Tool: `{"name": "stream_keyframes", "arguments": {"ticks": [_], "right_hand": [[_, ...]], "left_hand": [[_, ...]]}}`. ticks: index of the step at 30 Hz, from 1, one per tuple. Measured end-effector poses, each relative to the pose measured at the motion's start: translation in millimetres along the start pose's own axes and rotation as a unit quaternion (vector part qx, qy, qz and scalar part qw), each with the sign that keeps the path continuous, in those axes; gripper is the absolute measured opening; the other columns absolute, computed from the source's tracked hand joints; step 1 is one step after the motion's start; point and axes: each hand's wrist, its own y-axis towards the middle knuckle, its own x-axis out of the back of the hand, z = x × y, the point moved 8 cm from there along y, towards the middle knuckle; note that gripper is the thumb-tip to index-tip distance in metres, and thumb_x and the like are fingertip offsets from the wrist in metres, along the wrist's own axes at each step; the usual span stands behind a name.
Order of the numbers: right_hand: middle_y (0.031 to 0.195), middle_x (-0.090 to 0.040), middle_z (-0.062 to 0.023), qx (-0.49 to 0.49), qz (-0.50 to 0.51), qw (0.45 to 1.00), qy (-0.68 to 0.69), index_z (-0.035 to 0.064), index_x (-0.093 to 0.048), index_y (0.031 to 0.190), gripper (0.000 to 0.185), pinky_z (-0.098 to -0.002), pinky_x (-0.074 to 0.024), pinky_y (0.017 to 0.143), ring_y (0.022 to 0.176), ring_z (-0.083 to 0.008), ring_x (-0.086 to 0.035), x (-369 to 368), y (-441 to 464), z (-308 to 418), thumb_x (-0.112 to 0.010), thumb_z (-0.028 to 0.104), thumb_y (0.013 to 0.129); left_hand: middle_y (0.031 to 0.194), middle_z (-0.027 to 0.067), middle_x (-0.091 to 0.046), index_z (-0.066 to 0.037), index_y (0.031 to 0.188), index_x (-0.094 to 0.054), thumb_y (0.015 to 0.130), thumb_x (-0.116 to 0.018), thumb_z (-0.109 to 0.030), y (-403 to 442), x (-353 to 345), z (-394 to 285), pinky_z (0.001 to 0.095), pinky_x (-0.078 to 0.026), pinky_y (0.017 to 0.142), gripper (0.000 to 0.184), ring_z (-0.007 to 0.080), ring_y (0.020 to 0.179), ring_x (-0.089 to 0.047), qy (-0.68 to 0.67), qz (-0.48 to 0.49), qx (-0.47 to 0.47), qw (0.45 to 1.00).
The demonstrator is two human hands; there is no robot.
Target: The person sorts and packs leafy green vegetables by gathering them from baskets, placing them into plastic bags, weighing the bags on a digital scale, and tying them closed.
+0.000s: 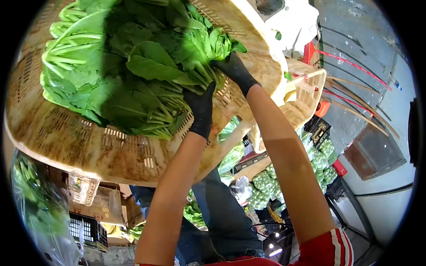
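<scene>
Leafy green vegetables (146, 66) lie piled in a large, stained, cream-coloured plastic crate (66, 146) with slotted walls. Both hands wear black gloves. My left hand (200, 108) is at the stem ends near the crate's near side, thumb raised and fingers partly hidden under the leaves and stems. My right hand (235, 71) is curled around the stem end of a bunch (213, 48) at the right of the pile, its fingertips hidden behind the greens. A dark shadow crosses the middle of the pile.
Below left are a clear plastic bag of greens (40, 208) and a black crate (88, 228). To the right stand a smaller cream crate (306, 99), a red broom (309, 52) and thin poles. Bagged green produce (266, 184) lies on the floor beyond my arms.
</scene>
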Motion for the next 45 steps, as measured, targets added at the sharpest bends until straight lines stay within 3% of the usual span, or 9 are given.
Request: {"name": "stream_keyframes", "arguments": {"ticks": [4,11,21,25,32,38,40,42,45], "right_hand": [[0.097,-0.062,-0.0148,0.08,-0.045,0.996,0.0,-0.0037,-0.056,0.102,0.046,-0.0333,-0.0451,0.079,0.086,-0.0202,-0.058,2.5,0.0,21.1,-0.071,0.029,0.074],[0.095,-0.062,-0.0094,-0.137,0.024,0.981,0.138,-0.0046,-0.058,0.102,0.045,-0.0297,-0.0443,0.072,0.082,-0.0155,-0.057,-1.1,-47.5,25.7,-0.067,0.033,0.078],[0.107,-0.057,-0.0108,0.078,-0.201,0.968,0.125,-0.0014,-0.051,0.112,0.035,-0.0318,-0.0457,0.081,0.094,-0.0203,-0.055,53.6,-110.7,49.7,-0.063,0.01,0.081],[0.109,-0.056,-0.0111,0.004,-0.012,0.807,0.591,0.0029,-0.043,0.12,0.043,-0.0386,-0.0496,0.083,0.099,-0.0236,-0.056,63.3,-174.0,121.0,-0.061,0.013,0.083],[0.108,-0.056,-0.0086,0.192,-0.045,0.941,0.276,0.0,-0.049,0.113,0.044,-0.0293,-0.0436,0.086,0.099,-0.0137,-0.053,153.5,-248.8,258.0,-0.069,0.004,0.074],[0.114,-0.054,-0.0138,0.441,-0.378,0.813,-0.042,-0.0019,-0.052,0.114,0.032,-0.03,-0.0439,0.085,0.101,-0.0219,-0.053,378.9,-309.4,388.1,-0.056,0.006,0.083],[0.115,-0.053,-0.0156,0.465,-0.349,0.8,-0.147,-0.003,-0.053,0.115,0.029,-0.0291,-0.0431,0.085,0.102,-0.0235,-0.053,419.3,-289.9,412.6,-0.05,0.008,0.088],[0.132,-0.04,-0.0145,0.524,-0.126,0.826,0.162,-0.0001,-0.05,0.12,0.035,-0.0332,-0.0353,0.098,0.119,-0.0249,-0.042,361.3,-286.2,396.2,-0.042,0.02,0.093],[0.118,-0.053,-0.0128,0.211,-0.066,0.97,0.097,-0.0021,-0.052,0.115,0.036,-0.0305,-0.0393,0.09,0.108,-0.0187,-0.05,190.8,-217.3,246.3,-0.046,0.025,0.092]], "left_hand": [[0.124,0.0156,-0.042,0.005,0.125,-0.033,0.068,-0.075,-0.007,-3.6,-3.7,9.5,0.0322,-0.034,0.094,0.071,0.0234,0.111,-0.043,0.0,0.001,-0.013,1.0],[0.121,0.0142,-0.046,0.005,0.124,-0.036,0.076,-0.069,-0.014,-16.6,8.4,-3.3,0.0326,-0.036,0.092,0.061,0.0231,0.108,-0.046,0.004,-0.03,0.111,0.993],[0.114,0.0114,-0.052,0.001,0.12,-0.046,0.079,-0.064,-0.013,-36.4,57.5,-14.9,0.0296,-0.041,0.088,0.047,0.0194,0.103,-0.051,-0.045,0.081,0.168,0.981],[0.109,0.01,-0.056,0.0,0.119,-0.047,0.083,-0.059,-0.011,-69.3,49.3,-101.2,0.0284,-0.043,0.086,0.039,0.0176,0.098,-0.054,-0.131,0.188,0.094,0.969],[0.103,0.0089,-0.058,0.001,0.113,-0.05,0.084,-0.058,-0.01,-125.7,57.5,-156.5,0.0282,-0.045,0.081,0.033,0.0153,0.092,-0.057,-0.087,0.252,0.069,0.961],[0.102,0.0085,-0.06,-0.001,0.111,-0.052,0.085,-0.058,-0.016,-131.0,107.5,-122.9,0.0286,-0.046,0.079,0.031,0.0163,0.089,-0.058,-0.106,0.218,0.106,0.964],[0.105,0.0086,-0.059,-0.002,0.112,-0.052,0.085,-0.057,-0.019,-126.6,124.7,-99.3,0.0306,-0.045,0.08,0.032,0.0176,0.092,-0.058,-0.13,0.163,0.117,0.971],[0.107,0.008,-0.058,-0.004,0.112,-0.052,0.085,-0.057,-0.021,-118.2,136.5,-74.0,0.0331,-0.044,0.083,0.033,0.0195,0.096,-0.056,-0.165,0.104,0.15,0.969],[0.107,0.0079,-0.057,-0.005,0.112,-0.052,0.084,-0.058,-0.021,-93.3,141.5,-10.4,0.0332,-0.044,0.084,0.033,0.0203,0.097,-0.055,-0.2,0.01,0.237,0.951]]}}
